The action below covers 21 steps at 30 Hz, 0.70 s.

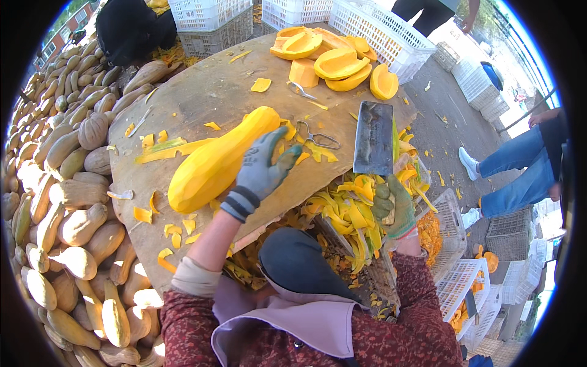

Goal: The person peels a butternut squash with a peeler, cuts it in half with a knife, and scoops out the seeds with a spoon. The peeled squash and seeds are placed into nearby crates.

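A long peeled squash (pixel 220 160) lies on the worn table (pixel 183 101). My left hand (pixel 268 163), in a grey glove, is at its right side with the fingers apart; whether the palm touches it I cannot tell. My right hand (pixel 392 206), in a green and grey glove, grips the handle of a cleaver (pixel 373 137), its broad blade over the table's right edge. Between the hands lies a metal peeler (pixel 321 139); another peeler (pixel 302 90) is farther back. Halved squash pieces (pixel 339 64) are heaped at the far end.
Peelings (pixel 353 206) fill a crate below the table's right edge. Whole squashes (pixel 82 225) are piled at the left. White plastic crates (pixel 380 36) stand beyond the table, more at the right (pixel 463 284). A person in jeans (pixel 513 169) is at the right, another person (pixel 424 11) at the top.
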### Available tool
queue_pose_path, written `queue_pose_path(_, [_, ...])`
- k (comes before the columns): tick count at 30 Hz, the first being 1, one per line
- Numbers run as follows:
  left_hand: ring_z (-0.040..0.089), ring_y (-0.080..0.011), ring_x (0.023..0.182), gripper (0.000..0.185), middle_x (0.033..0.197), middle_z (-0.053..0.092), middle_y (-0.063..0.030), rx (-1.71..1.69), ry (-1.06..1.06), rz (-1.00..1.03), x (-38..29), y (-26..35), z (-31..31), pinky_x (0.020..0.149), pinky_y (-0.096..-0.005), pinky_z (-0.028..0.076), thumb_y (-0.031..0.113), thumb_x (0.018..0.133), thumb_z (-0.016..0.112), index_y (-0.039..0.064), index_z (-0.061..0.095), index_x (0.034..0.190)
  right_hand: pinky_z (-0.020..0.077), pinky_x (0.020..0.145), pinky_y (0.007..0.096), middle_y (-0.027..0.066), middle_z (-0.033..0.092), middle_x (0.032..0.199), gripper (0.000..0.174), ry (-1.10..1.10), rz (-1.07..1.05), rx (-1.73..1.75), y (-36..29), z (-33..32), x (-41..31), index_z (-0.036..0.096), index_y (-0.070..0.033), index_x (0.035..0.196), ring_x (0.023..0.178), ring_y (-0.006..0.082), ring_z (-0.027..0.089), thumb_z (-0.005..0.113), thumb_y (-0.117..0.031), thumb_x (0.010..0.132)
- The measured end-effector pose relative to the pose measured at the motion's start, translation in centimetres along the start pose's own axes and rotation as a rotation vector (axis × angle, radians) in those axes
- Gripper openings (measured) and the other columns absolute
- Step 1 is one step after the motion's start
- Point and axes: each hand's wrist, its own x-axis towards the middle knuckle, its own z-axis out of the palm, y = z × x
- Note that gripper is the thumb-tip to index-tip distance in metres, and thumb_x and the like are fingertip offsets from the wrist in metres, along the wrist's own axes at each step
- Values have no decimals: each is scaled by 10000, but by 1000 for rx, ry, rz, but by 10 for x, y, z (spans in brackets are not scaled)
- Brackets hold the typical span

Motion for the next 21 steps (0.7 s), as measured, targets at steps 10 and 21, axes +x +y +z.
queue_pose_path(10, [620, -137, 813, 410, 1006, 645, -38, -1555, -420, -482, 3, 82, 121, 692, -296, 514, 446, 968, 526, 95, 577, 1173, 267, 360, 234, -33, 378, 513, 447, -324, 249, 449, 30, -9, -69, 527, -91, 789, 384, 85, 280, 466, -480, 1003])
queue_pose_path(21, [619, -204, 765, 268, 852, 663, -99, -371, -662, -162, -53, 85, 143, 690, -340, 485, 310, 884, 636, 75, 671, 1007, 308, 406, 242, 1, 481, 668, 266, 178, -518, -264, -11, -12, -55, 509, -122, 842, 456, 94, 374, 609, -337, 962])
